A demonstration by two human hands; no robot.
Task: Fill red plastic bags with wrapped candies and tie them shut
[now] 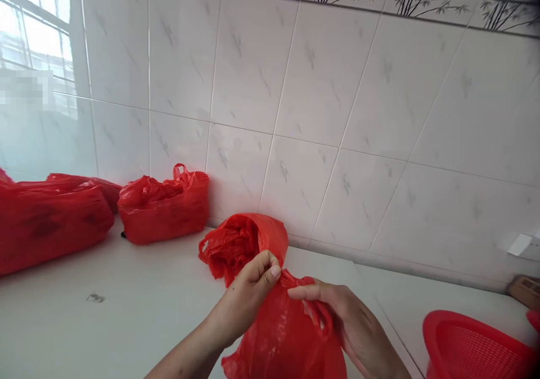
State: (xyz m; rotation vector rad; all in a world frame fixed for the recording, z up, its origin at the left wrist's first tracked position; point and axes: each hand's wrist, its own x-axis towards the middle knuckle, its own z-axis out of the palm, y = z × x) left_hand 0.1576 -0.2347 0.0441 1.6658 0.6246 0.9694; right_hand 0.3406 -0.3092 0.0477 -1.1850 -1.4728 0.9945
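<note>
A red plastic bag (287, 334) hangs or stands at the bottom middle, its top gathered between my hands. My left hand (257, 280) pinches the gathered top, thumb pressed against the fingers. On the other side, my right hand (333, 306) is closed on the twisted plastic by a handle loop. What lies inside the bag cannot be made out. Just behind my left hand, another red bag (274, 235) lies with its mouth open, crumpled red plastic (236, 249) showing in it.
Two filled red bags (164, 213) (50, 221) sit on the white table (126, 311) along the tiled wall (244, 86). A red plastic basket (476, 339) stands at the lower right. Near the wall are a white socket (525, 246) and a brown object (525, 290).
</note>
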